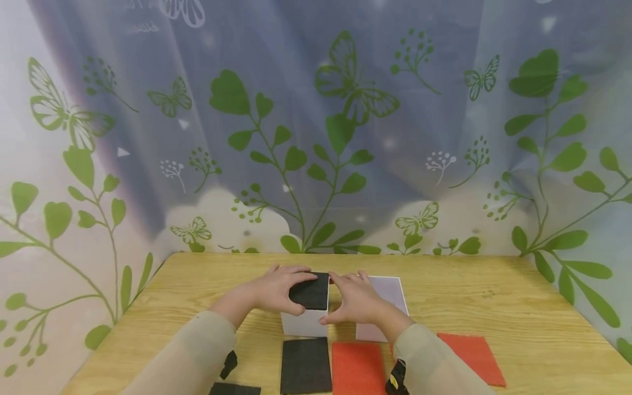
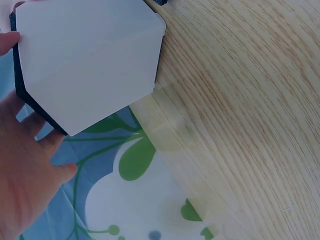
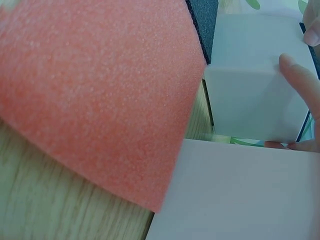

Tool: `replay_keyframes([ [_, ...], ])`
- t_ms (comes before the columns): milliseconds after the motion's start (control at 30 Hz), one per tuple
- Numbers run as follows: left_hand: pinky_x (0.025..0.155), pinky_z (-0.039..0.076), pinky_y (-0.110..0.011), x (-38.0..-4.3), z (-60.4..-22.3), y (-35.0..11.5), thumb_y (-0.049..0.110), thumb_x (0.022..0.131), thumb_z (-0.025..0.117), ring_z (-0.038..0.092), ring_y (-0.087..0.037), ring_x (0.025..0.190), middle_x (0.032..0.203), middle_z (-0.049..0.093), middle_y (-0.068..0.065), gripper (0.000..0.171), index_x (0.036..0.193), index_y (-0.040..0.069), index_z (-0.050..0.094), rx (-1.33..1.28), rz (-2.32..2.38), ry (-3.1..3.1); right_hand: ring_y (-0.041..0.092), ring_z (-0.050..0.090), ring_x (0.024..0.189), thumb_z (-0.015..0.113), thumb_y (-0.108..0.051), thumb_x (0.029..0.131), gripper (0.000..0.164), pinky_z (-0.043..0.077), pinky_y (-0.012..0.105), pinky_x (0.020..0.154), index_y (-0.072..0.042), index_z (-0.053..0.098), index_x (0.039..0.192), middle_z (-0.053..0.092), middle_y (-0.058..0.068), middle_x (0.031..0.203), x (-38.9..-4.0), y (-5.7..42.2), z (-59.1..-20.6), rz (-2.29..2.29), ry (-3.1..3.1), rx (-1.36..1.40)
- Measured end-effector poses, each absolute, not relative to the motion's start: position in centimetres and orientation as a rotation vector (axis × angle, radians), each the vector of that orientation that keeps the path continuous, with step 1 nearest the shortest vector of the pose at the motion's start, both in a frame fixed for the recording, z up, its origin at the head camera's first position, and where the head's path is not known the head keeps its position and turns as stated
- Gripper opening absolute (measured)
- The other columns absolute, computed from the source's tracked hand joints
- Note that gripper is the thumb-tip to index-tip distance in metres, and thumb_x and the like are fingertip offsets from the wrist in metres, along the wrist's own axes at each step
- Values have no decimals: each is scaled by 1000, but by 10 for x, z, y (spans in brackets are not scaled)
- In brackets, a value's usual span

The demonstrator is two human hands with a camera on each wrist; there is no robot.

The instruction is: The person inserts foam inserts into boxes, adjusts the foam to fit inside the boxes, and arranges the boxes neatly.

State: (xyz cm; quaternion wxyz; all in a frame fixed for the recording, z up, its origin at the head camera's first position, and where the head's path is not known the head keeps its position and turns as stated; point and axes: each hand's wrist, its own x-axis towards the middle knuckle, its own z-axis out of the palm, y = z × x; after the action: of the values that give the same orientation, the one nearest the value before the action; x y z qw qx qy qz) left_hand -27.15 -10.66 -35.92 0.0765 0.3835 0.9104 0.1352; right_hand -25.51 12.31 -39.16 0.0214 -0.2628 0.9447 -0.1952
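A white box (image 1: 304,323) stands on the wooden table with a black foam sheet (image 1: 313,296) over its top. My left hand (image 1: 281,291) spans the left part of that sheet, thumb near the front edge and extended fingers toward the back. In the left wrist view, its fingers lie along the dark sheet's outer side, beside the box's white faces (image 2: 90,75). My right hand (image 1: 355,299) is at the box's right side with fingers spread. In the right wrist view, its thumb (image 3: 297,77) rests against a white side.
A second white box (image 1: 390,291) stands just right, partly behind my right hand. In front lie a black foam sheet (image 1: 306,366) and a red foam sheet (image 1: 359,368) side by side. Another red sheet (image 1: 471,356) is farther right, another black piece (image 1: 234,389) at the bottom edge. A patterned curtain (image 1: 306,137) hangs behind.
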Motion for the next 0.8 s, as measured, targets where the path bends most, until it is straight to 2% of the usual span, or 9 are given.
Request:
replay_keyframes([
  [300, 102, 14, -64, -269, -359, -108, 39, 77, 63, 28, -29, 135, 148, 31, -10, 71, 142, 18, 41, 1156, 401, 2733, 29, 42, 122, 75, -57, 68, 101, 6, 56, 107, -3, 34, 143, 55, 9, 126, -255, 122, -391, -591, 2947, -826],
  [367, 103, 12, -64, -268, -359, -110, 40, 80, 62, 25, -29, 136, 150, 28, -9, 70, 143, 18, 39, 1160, 429, 2734, 29, 42, 123, 74, -57, 68, 101, 6, 56, 107, -4, 34, 143, 55, 9, 126, -255, 122, -391, -583, 2957, -827],
  [567, 103, 9, -64, -262, -364, -124, 34, 99, 43, 18, -33, 138, 151, 23, -13, 54, 146, 11, 32, 1180, 532, 2817, 29, 42, 123, 74, -59, 67, 102, 7, 56, 107, -4, 34, 144, 56, 7, 126, -254, 122, -390, -568, 2966, -823],
  [800, 106, 9, -60, -253, -378, -136, 50, 99, 31, 14, -30, 139, 153, 20, -8, 61, 149, 15, 26, 1092, 460, 2879, 29, 42, 123, 74, -59, 67, 102, 7, 55, 107, -5, 33, 144, 56, 7, 125, -254, 123, -390, -551, 2963, -805],
])
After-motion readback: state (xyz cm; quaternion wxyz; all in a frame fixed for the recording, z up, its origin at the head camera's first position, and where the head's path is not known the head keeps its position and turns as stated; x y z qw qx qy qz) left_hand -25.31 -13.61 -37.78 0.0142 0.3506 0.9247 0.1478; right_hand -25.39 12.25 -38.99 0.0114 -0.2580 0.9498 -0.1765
